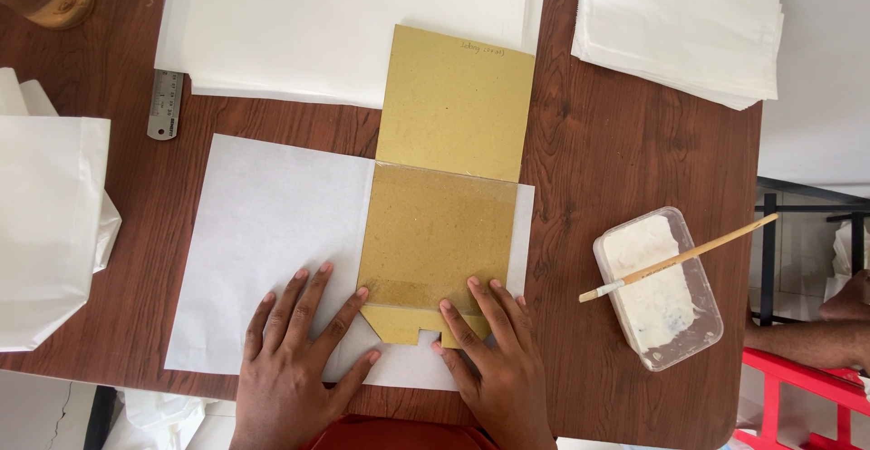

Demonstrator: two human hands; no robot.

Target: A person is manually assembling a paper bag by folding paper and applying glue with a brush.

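I see both hands spread flat, gripping nothing — my left hand (294, 359) presses the white paper sheet (263, 251), my right hand (494, 359) the lower edge of the brown cardboard template (444, 196) lying on it (mid-table, a glue tub (660, 291) with its brush (680, 256) well apart to the right).

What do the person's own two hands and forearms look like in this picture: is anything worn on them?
Both the left hand and the right hand are bare: no gloves, rings, watch or bracelets show. The forearms are uncovered too, with no sleeves in view. Fingernails are short and unpainted. A bit of red clothing shows between the wrists.
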